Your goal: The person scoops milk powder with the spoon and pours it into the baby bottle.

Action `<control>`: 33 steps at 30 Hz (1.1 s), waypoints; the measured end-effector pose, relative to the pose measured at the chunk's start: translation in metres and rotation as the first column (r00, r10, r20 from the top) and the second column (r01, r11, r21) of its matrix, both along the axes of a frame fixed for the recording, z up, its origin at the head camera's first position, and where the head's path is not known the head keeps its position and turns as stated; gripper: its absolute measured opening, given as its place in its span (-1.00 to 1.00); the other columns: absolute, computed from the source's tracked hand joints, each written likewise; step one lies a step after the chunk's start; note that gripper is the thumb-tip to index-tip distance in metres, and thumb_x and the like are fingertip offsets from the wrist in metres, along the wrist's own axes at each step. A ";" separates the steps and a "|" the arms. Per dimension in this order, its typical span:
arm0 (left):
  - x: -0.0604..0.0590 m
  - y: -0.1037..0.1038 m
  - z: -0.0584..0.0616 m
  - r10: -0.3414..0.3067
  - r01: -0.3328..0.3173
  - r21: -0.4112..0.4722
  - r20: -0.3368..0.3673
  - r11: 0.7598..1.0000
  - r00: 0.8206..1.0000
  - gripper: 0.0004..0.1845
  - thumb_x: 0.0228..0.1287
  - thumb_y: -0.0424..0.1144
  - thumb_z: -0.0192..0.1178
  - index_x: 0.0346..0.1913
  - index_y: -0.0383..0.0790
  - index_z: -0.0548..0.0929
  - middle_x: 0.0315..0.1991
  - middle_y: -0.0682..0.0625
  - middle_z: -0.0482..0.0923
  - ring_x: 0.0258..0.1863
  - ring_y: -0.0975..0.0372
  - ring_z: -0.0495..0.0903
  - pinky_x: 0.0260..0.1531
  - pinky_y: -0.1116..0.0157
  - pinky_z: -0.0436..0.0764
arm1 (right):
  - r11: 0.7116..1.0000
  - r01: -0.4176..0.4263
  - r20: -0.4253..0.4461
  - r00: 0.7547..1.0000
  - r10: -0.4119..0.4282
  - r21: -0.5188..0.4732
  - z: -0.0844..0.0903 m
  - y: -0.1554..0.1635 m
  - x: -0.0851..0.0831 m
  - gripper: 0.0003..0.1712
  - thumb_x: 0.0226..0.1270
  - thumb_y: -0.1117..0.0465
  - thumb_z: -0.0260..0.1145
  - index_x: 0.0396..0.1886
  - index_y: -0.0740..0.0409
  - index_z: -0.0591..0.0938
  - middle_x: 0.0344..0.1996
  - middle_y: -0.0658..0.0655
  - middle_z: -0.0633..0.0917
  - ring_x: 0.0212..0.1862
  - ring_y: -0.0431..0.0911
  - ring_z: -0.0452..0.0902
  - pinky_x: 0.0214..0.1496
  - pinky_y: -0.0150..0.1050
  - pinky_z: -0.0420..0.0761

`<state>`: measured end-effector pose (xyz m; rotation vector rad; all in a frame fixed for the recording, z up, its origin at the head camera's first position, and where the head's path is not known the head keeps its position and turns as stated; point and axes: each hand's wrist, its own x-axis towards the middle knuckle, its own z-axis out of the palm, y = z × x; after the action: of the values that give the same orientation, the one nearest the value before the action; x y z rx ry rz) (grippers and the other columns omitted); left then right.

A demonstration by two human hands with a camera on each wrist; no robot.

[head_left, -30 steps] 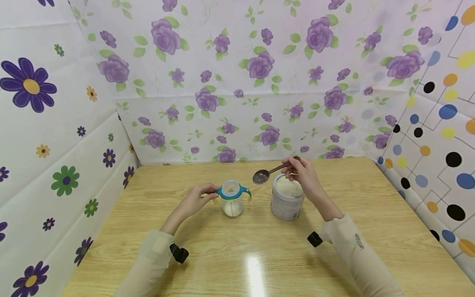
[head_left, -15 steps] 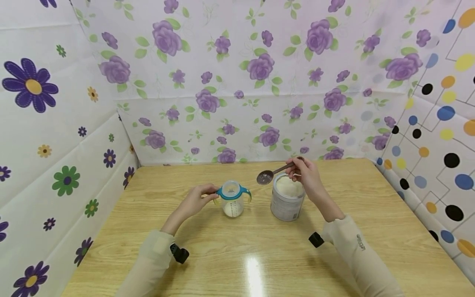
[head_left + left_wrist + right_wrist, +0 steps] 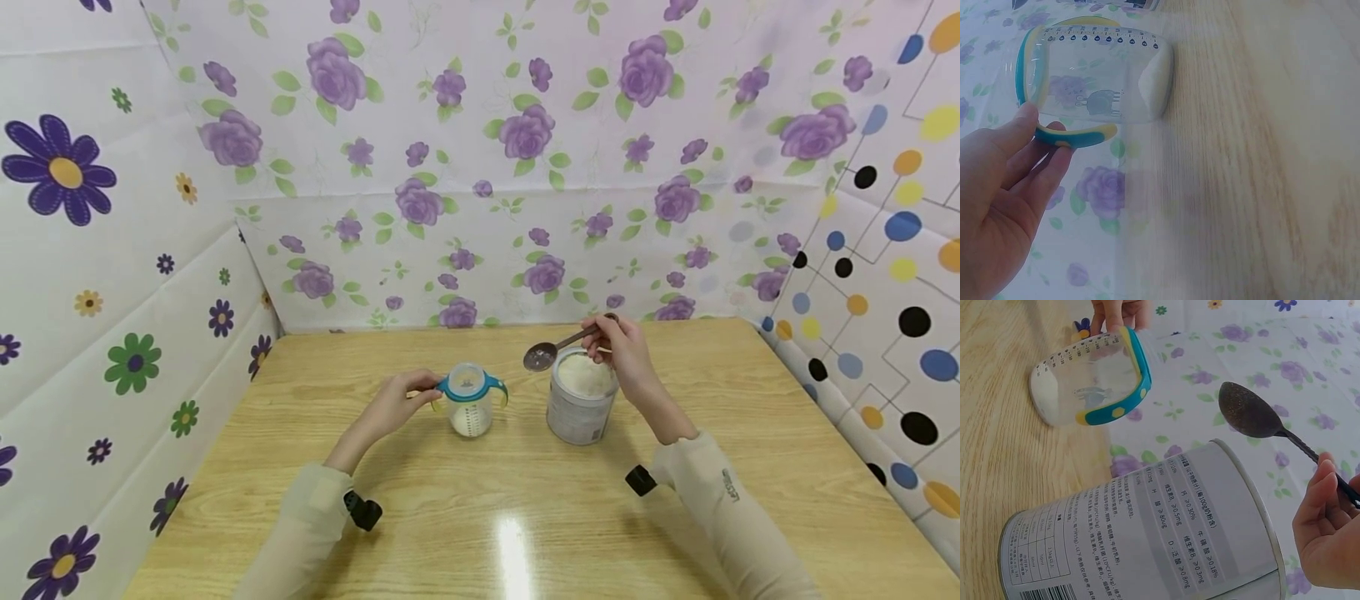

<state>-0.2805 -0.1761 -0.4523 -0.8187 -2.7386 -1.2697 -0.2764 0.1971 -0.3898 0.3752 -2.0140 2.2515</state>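
baby bottle stands upright on the wooden table, a bit of white powder at its bottom, teal collar w/ yellow-tipped handles. left hand holds it from its left side, thumb + fingers curled onto one handle. just right of the bottle, apart from it, an open tin of white powder. right hand above the tin's far rim, fingertips pinching the handle of a dark spoon; spoon bowl sits over the tin's left rim, looks empty. floral sheets back + sides.
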 end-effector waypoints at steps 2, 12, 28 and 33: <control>0.000 0.000 0.000 -0.001 0.001 0.004 0.002 1.000 1.000 -0.81 0.36 -0.25 0.18 -0.02 -0.10 0.68 -0.08 -0.03 0.71 -0.06 0.12 0.69 -0.06 0.14 0.69 | 1.000 0.004 0.002 1.000 -0.004 0.001 0.000 0.000 0.000 -0.64 0.59 0.13 -0.09 -0.28 0.12 0.61 -0.58 -0.06 0.63 -0.58 -0.26 0.48 -0.57 -0.45 0.51; 0.000 0.000 0.001 0.001 -0.001 -0.002 0.014 1.000 1.000 -0.79 0.36 -0.25 0.18 0.00 -0.10 0.68 -0.07 -0.02 0.71 -0.04 0.12 0.68 -0.07 0.20 0.69 | 0.999 0.046 0.016 0.999 -0.046 -0.007 0.001 0.002 0.000 -0.62 0.59 0.14 -0.11 -0.32 0.13 0.59 -0.62 -0.06 0.61 -0.61 -0.27 0.45 -0.59 -0.46 0.48; 0.000 0.000 0.001 0.000 -0.001 0.005 0.022 1.000 1.000 -0.80 0.36 -0.26 0.18 -0.01 -0.12 0.68 -0.08 -0.03 0.71 -0.05 0.12 0.68 -0.07 0.19 0.69 | 0.986 0.156 0.021 0.988 -0.155 -0.060 -0.004 0.004 -0.003 -0.65 0.56 0.16 -0.06 -0.34 0.22 0.57 -0.69 -0.07 0.56 -0.66 -0.27 0.39 -0.63 -0.47 0.42; 0.000 0.001 0.001 0.002 -0.003 0.008 0.024 1.000 1.000 -0.80 0.36 -0.26 0.18 -0.01 -0.12 0.68 -0.08 -0.02 0.71 -0.05 0.12 0.68 -0.07 0.19 0.69 | 0.978 0.201 0.000 0.979 -0.202 -0.047 -0.004 0.004 -0.003 -0.65 0.56 0.17 -0.04 -0.39 0.17 0.57 -0.70 -0.07 0.54 -0.66 -0.27 0.38 -0.63 -0.48 0.42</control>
<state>-0.2801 -0.1754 -0.4508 -0.8045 -2.7502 -1.2977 -0.2791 0.2011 -0.3934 0.1635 -1.8977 2.1673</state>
